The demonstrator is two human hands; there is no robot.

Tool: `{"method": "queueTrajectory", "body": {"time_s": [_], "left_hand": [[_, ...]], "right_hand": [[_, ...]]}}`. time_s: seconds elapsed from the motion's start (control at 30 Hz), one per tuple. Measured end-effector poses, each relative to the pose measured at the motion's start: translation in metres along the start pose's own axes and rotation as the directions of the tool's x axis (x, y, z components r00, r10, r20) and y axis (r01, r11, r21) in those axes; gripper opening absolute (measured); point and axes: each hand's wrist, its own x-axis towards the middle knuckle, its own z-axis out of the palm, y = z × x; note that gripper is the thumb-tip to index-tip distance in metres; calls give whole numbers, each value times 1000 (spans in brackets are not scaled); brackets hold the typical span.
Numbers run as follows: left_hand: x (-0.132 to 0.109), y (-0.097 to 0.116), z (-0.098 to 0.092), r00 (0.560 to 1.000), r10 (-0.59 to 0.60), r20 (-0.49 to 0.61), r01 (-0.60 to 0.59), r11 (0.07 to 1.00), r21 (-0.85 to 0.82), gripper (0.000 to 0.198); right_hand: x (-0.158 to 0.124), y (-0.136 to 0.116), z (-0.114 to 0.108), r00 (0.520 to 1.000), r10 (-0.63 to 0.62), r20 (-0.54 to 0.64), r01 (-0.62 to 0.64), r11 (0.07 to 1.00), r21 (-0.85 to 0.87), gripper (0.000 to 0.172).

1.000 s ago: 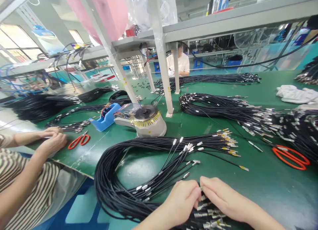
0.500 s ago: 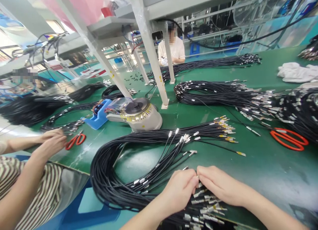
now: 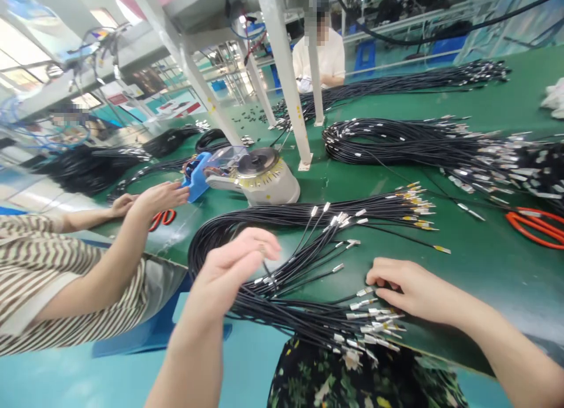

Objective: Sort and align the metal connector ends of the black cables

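Note:
My left hand (image 3: pixel 233 270) is raised over the looped bundle of black cables (image 3: pixel 291 317). Its thumb and fingers pinch the end of a black cable (image 3: pixel 268 271), which hangs down toward the bundle. Low over the green table, my right hand (image 3: pixel 408 287) has its fingers curled beside the cable ends. A white-tagged cable end (image 3: pixel 365 291) meets its fingertips, but the grip itself is hidden. Several more metal-tipped ends with white tags (image 3: pixel 374 323) fan out below that hand, at the table's front edge.
A round tape dispenser (image 3: pixel 268 176) and a blue tape holder (image 3: pixel 200 176) stand behind the bundle. Red-handled scissors (image 3: pixel 535 227) lie at right. More cable bundles (image 3: pixel 396 140) lie farther back. A co-worker's hand (image 3: pixel 161 197) reaches near the blue holder. Shelf posts (image 3: pixel 288 84) rise from the table.
My hands were together over the cable ends and are now apart. My left hand has moved left and up with a cable end; the co-worker's hand has moved toward the blue holder.

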Motion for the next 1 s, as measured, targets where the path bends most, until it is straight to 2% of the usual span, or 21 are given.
{"method": "queueTrajectory", "body": {"time_s": [0.1, 0.17, 0.27, 0.33, 0.43, 0.5, 0.53, 0.57, 0.6, 0.67, 0.73, 0.8, 0.9, 1.0], "left_hand": [[-17, -2, -41, 983, -41, -179, 29, 997, -69, 16], [-25, -4, -56, 948, -104, -302, 54, 984, -167, 16], [-21, -5, -55, 885, -183, -429, 40, 946, -322, 16], [-10, -9, -37, 883, -172, -437, 14, 939, -343, 15], [10, -23, 13, 926, -107, -363, 22, 973, -231, 19], [18, -37, 51, 980, -96, -174, 79, 992, -103, 37], [19, -44, 68, 993, -92, -76, 92, 996, -5, 49], [18, -49, 83, 997, -72, 28, 69, 991, 111, 56], [15, -52, 94, 995, -42, 87, 24, 979, 200, 58], [4, -54, 107, 992, 16, 124, -58, 936, 346, 51], [-8, -51, 111, 990, 61, 127, -113, 882, 458, 31], [-19, -47, 113, 975, 62, 212, -176, 798, 577, 18], [-27, -45, 121, 929, 1, 369, -281, 653, 703, 21], [-27, -49, 129, 905, -86, 416, -276, 626, 729, 23]], "right_hand": [[0, 2, 5, 999, -38, 36, 41, 992, -115, 15], [3, 4, 9, 998, -49, 32, 53, 985, -162, 18], [7, 6, 12, 999, -45, -4, 43, 977, -207, 23], [8, 4, 10, 999, -44, -14, 40, 979, -199, 21], [8, -1, 6, 997, -72, 20, 74, 982, -173, 13], [9, -5, 5, 995, -93, 47, 101, 974, -203, 11], [9, -7, 6, 994, -99, 54, 109, 967, -232, 12], [9, -7, 7, 993, -105, 52, 115, 958, -263, 15], [9, -7, 9, 993, -110, 45, 119, 949, -291, 17], [9, -6, 12, 992, -126, 27, 129, 941, -312, 21], [9, -4, 14, 991, -134, -1, 128, 952, -279, 24], [9, -3, 14, 994, -102, -42, 92, 977, -195, 24], [7, -5, 11, 997, -14, -70, 12, 1000, -29, 22], [5, -8, 7, 998, 32, -51, -27, 995, 95, 23]]}}
